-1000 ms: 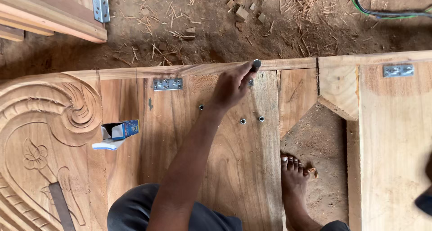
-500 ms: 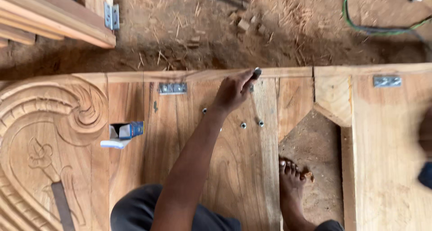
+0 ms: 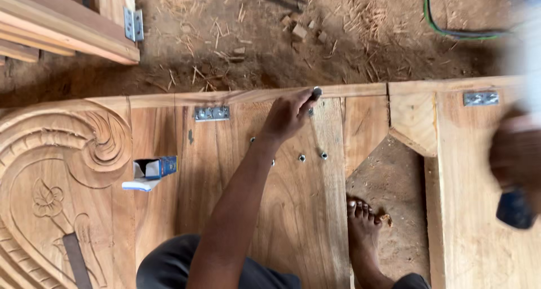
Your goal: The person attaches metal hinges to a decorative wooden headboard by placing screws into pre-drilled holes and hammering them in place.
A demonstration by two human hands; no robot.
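left hand on bolt at far edge of wooden panel

carved scroll panel [image 3: 56, 170] fills the left side, a dark flat strip [image 3: 76, 261] lying on its near part. just right of the carving, a small open box [image 3: 151, 173], blue and white, lies on the wooden panel [image 3: 298, 221]. far left, stacked timber [image 3: 62, 30] with a metal hinge [image 3: 133, 24] on the dirt floor [image 3: 270, 47], shavings all over.

metal plate [image 3: 212, 113] screwed near the panel's far edge. right of it, left hand [image 3: 288, 115] reaches across, fingers closed, pinching a dark-headed bolt [image 3: 316, 92] upright against the far rail. three small bolts [image 3: 301, 158] stand in the panel just near of the hand.

bare foot [image 3: 365, 227] on the dirt in the gap right of the panel. second metal plate [image 3: 480, 98] on the right board. right hand [image 3: 515, 154] at the right edge, blurred, with a dark object [image 3: 514, 208] just below it; cannot tell whether it grips it.

green cable [image 3: 456, 32] on the floor, far right.
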